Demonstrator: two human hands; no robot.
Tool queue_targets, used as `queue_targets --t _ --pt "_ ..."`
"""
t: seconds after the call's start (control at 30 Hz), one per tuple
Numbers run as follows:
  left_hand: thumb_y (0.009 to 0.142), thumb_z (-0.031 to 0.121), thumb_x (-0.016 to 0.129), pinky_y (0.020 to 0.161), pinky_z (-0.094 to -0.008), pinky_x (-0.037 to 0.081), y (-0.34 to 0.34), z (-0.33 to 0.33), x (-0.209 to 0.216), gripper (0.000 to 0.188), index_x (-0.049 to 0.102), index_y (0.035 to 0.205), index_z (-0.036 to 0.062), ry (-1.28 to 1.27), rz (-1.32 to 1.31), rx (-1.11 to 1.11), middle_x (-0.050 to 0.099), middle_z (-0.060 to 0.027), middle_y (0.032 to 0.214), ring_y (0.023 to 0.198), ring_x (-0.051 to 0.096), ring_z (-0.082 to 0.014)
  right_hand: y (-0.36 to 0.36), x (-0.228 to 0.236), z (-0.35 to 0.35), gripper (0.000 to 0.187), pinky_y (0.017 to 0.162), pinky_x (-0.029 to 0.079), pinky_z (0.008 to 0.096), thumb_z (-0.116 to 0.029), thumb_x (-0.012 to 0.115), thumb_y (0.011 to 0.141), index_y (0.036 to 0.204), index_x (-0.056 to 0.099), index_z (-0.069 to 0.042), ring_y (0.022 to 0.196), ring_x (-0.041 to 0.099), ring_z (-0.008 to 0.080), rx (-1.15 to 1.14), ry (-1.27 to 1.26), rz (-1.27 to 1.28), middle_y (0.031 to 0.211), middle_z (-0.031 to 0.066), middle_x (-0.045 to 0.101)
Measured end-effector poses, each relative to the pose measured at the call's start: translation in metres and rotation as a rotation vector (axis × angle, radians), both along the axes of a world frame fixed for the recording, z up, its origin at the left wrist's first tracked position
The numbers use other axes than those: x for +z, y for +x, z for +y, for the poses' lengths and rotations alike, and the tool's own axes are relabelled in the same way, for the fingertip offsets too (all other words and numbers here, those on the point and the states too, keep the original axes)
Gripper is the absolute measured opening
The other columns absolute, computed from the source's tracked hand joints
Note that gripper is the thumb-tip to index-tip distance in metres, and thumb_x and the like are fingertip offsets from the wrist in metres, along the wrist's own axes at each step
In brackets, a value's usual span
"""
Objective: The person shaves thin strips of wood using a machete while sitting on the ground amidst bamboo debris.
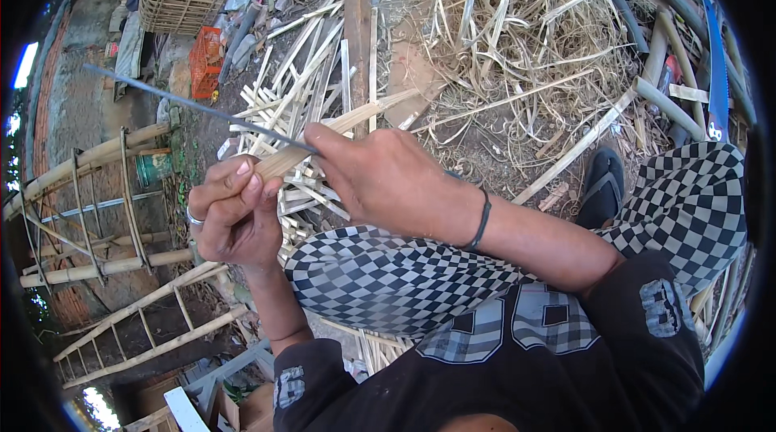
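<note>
— What is showing on the left?
— A long thin blade is pointing far left, and the left hand is pinching the near end of a pale bamboo strip, its grip closed.
— And the right hand?
— Its grip is closing round the blade's handle end, I judge; the blade is crossing the strip between the hands.
— Any advice?
— I'd be angling the edge shallowly along the grain, fingertips clear.
— Further right?
— Curled shavings are lying far off.
</note>
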State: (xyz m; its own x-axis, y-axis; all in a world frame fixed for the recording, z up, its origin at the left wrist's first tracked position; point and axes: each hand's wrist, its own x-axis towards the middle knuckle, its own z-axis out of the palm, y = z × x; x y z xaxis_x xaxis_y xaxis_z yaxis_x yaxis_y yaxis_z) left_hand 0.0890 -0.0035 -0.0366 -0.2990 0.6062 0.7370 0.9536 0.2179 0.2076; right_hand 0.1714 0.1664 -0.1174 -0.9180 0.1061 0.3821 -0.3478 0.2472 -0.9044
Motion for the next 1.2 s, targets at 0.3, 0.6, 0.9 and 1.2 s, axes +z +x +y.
queue_targets --t 0.3,0.6,0.9,1.2 --pt "0.085 -0.002 0.073 0.086 -0.0388 0.054 -0.007 -0.024 -0.005 0.014 0.060 0.082 -0.0003 -0.050 -0.015 0.010 0.059 -0.0110 0.099 0.096 0.064 -0.0246 -0.018 -0.072 -0.007 0.021 0.064 0.052 0.0546 -0.012 0.052 0.094 0.112 0.056 -0.002 0.063 0.063 0.0460 -0.031 0.072 -0.286 0.064 0.0225 0.062" --pt "0.088 -0.006 0.067 0.095 -0.0329 0.049 -0.012 -0.010 -0.008 0.012 0.061 0.096 0.0005 0.185 -0.351 0.125 0.063 -0.0170 0.111 0.102 0.061 -0.0190 0.010 -0.021 -0.023 0.028 0.055 0.050 0.0537 -0.011 0.056 0.091 0.117 0.049 -0.001 0.056 0.062 0.0440 -0.012 0.050 -0.112 0.059 0.0201 0.060" --pt "0.096 0.014 0.043 0.094 -0.0373 0.046 -0.034 0.005 -0.016 0.021 0.055 0.087 -0.0002 0.253 -0.665 -0.166 0.064 -0.0182 0.097 0.094 0.060 -0.0286 0.003 -0.040 -0.021 0.036 0.063 0.055 0.0510 0.003 0.057 0.078 0.113 0.051 0.006 0.068 0.068 0.0432 -0.060 0.026 -0.287 0.066 0.0239 0.064" --pt "0.105 0.047 0.033 0.047 -0.0301 0.029 -0.030 0.034 -0.029 0.059 0.028 0.057 0.0134 0.214 -1.021 -0.450 0.026 0.0019 0.047 0.043 0.023 -0.0124 0.002 -0.025 -0.023 0.019 0.060 0.051 0.0542 -0.010 0.053 0.094 0.106 0.050 0.003 0.064 0.063 0.0473 -0.049 -0.045 -0.246 0.060 0.0247 0.060"
